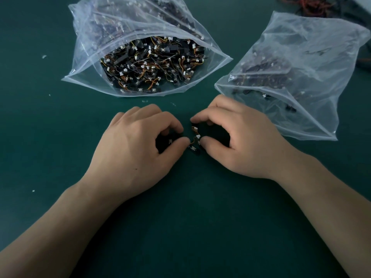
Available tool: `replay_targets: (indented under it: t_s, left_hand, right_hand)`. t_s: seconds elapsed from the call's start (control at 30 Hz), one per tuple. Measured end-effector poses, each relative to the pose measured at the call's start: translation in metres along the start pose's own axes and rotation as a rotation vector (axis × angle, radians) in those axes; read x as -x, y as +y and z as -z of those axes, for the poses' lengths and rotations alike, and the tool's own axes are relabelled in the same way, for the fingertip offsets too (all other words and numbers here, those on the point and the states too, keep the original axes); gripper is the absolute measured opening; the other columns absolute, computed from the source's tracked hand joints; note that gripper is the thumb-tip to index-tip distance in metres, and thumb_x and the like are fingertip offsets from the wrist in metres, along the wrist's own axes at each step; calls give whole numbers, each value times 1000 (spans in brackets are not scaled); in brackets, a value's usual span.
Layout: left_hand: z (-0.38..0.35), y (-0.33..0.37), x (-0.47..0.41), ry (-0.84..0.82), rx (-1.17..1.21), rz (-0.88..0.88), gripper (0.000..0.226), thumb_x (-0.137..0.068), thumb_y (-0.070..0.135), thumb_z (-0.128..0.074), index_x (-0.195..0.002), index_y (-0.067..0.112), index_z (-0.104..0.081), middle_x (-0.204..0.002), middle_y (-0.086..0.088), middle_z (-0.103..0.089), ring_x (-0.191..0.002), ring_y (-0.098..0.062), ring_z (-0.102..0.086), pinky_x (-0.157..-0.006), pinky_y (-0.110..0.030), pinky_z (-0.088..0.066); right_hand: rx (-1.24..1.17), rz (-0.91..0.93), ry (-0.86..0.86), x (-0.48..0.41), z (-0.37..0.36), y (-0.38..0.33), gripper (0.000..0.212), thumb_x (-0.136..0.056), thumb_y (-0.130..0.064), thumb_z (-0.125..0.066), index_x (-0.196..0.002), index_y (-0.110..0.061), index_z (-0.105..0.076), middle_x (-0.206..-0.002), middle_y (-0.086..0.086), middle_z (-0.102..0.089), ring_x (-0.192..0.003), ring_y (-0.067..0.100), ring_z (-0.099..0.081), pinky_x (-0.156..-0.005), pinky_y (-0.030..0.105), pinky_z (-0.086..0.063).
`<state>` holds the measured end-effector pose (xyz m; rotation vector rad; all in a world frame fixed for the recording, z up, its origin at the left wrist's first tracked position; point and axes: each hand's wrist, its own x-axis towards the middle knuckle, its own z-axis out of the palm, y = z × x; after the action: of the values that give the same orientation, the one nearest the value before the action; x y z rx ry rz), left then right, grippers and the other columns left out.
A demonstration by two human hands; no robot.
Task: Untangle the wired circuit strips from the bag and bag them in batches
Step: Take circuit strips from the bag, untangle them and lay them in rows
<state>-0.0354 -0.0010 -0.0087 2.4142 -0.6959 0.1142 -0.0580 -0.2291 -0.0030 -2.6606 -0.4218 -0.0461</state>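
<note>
Dark green counter (190, 227) in front of me, plain and matte. Small white scraps lie on it: one at far left (43, 56), a tinier one below that (49, 95), another lower left (33, 191). Top right corner has a loose tangle of red and black wires (313, 6) beside a pale grey object (359, 5), cut off by the frame edge; can't tell what it is.

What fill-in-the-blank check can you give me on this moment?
1. The fuller bag lies to the ____ of the other bag.
2. The fuller bag's mouth is ____.
3. The left hand and right hand pinch tangled strips that lie ____ them.
Missing words: left; open; between.
</note>
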Motion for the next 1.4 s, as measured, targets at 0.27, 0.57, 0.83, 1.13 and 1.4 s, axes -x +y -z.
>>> replay_targets:
  t_s: [0.27, 0.57, 0.83, 1.13, 1.4]
  left_hand:
    - [7, -3, -2, -99, 106, -41, 14, -84, 31, -70, -93, 37, -78, -91, 14, -63, -88, -17, -62, -87, -47, -49]
    - [9, 2, 1, -85, 4, -20, 9, -82, 38, -64, -90, 37, -67, -79, 18, -58, -81, -9, -57, -75, -39, -50]
    - [11, 4, 6, 18, -41, 115, 11, -80, 33, -55, -78, 32, -66, -69, 21, -62, -56, -16, -55, -51, -29, -43]
    - [20, 4, 5, -170, -86, 48, 27, -62, 33, -56, -87, 41, -62, -72, 16, -62, -66, -9, -56, -52, -27, -43]
    - [17, 3, 4, -134, -129, 62, 25, -65, 40, -49, -87, 42, -59, -74, 15, -61, -70, -11, -57, -52, -27, -44]
  right_hand:
    - [-41, 156, -45, 1, -2, -4, 31, -88, -40, -69, -115, -25, -72, -104, -13, -58, -91, 10, -58, -81, 30, -47]
    - [-76, 166, -83, 2, 3, -2, 31, -83, -40, -71, -111, -27, -70, -106, -15, -57, -94, 6, -56, -87, 30, -47]
    - [-21, 200, -98, 3, 4, -3, 34, -82, -48, -71, -110, -28, -68, -107, -15, -55, -94, 7, -56, -88, 34, -47]
    - [20, 252, -115, 5, -2, -11, 38, -84, -52, -72, -114, -28, -68, -105, -11, -54, -93, 10, -54, -86, 33, -43]
    - [11, 248, -108, 6, -2, -9, 38, -85, -51, -73, -118, -32, -69, -106, -12, -54, -91, 3, -48, -86, 22, -36]
